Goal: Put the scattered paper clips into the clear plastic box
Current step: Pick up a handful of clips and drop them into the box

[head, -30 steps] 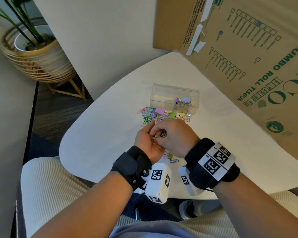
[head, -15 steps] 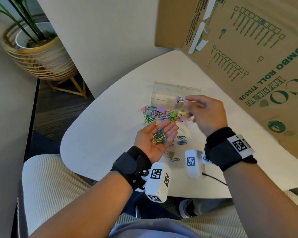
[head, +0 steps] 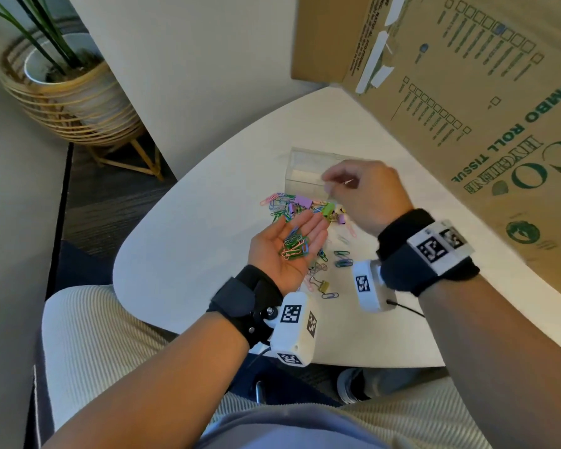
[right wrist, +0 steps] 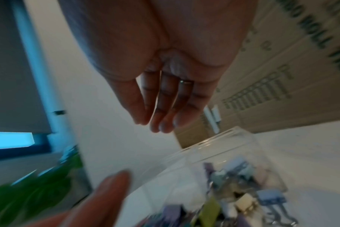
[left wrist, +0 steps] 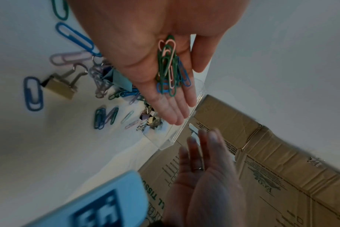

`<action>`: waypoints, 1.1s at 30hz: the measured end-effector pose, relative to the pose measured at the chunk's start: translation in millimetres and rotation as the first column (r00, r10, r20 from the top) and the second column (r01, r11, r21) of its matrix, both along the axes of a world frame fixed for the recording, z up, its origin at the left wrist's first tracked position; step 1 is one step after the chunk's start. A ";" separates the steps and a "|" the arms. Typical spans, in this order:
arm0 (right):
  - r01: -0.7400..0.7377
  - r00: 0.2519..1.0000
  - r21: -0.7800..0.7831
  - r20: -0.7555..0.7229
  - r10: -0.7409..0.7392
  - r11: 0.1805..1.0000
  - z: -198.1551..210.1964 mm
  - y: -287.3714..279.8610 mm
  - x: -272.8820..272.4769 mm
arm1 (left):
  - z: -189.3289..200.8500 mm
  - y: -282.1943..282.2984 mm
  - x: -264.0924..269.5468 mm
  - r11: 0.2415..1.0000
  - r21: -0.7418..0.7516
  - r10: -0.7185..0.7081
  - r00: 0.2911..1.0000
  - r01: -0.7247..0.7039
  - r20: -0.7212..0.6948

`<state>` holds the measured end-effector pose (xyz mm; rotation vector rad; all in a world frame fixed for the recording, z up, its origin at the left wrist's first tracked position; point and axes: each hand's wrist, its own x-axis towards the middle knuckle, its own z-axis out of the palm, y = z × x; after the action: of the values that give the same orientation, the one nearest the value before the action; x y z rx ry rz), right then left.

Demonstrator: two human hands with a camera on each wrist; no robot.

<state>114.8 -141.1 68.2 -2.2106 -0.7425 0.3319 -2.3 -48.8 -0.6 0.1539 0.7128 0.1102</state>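
White rounded worktop (head: 182,254): flat upturned left hand (head: 287,246) cradles coloured wire paper clips (head: 294,246); right hand (head: 366,196), fingers loosely extended and empty, hovers over clear plastic box (head: 305,170).

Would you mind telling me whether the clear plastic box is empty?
Not empty: the clear plastic box already holds several binder clips, visible through its wall.

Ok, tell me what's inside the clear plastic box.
The right wrist view shows binder clips, blue, purple and cream, heaped inside the clear plastic box. It is blurred, so any paper clips under them cannot be made out; in the head view the right hand covers that end.
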 end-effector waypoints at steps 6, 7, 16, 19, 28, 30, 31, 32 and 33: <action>-0.296 0.935 -0.234 0.124 0.331 0.926 -8.7 2.8 -54.0 | 1.8 4.5 2.6 0.998 0.056 -0.005 1.000 0.006 -0.019; -0.315 0.926 -0.287 0.119 0.359 0.905 -10.0 2.2 -55.0 | 1.2 6.4 2.2 0.998 0.061 -0.011 1.000 0.012 -0.014; -0.354 0.892 -0.500 0.073 0.446 0.791 -25.2 9.3 -59.0 | -9.7 0.3 3.1 0.995 0.045 -0.093 0.996 0.093 -0.006; -0.354 0.891 -0.480 0.089 0.446 0.803 -29.3 8.5 -60.7 | -10.5 -0.1 0.7 0.994 0.048 -0.100 0.995 0.100 0.008; -0.121 0.985 -0.024 -0.126 0.117 0.992 -13.5 -1.9 -55.9 | -0.5 5.0 2.6 0.991 0.130 -0.049 0.997 0.042 0.053; -0.046 0.959 0.085 -0.276 0.068 0.995 -16.5 -4.3 -55.2 | -1.5 4.1 1.5 0.992 0.126 -0.038 0.998 0.031 0.052; -0.010 0.940 0.119 -0.336 0.050 0.993 -17.7 -5.5 -54.5 | -2.6 3.9 0.7 0.993 0.118 -0.035 0.998 0.028 0.053; 0.022 0.921 0.142 -0.389 0.036 0.990 -17.3 -6.1 -53.8 | -3.5 3.3 0.0 0.994 0.105 -0.031 0.998 0.025 0.052; 0.054 0.901 0.164 -0.434 0.023 0.985 -17.0 -5.8 -52.4 | -3.8 2.8 -1.0 0.996 0.086 -0.022 0.999 0.018 0.043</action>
<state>62.5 -146.9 51.2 -1.8809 -0.4848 0.7003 -3.3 -45.9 -4.4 0.2400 0.6627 0.1249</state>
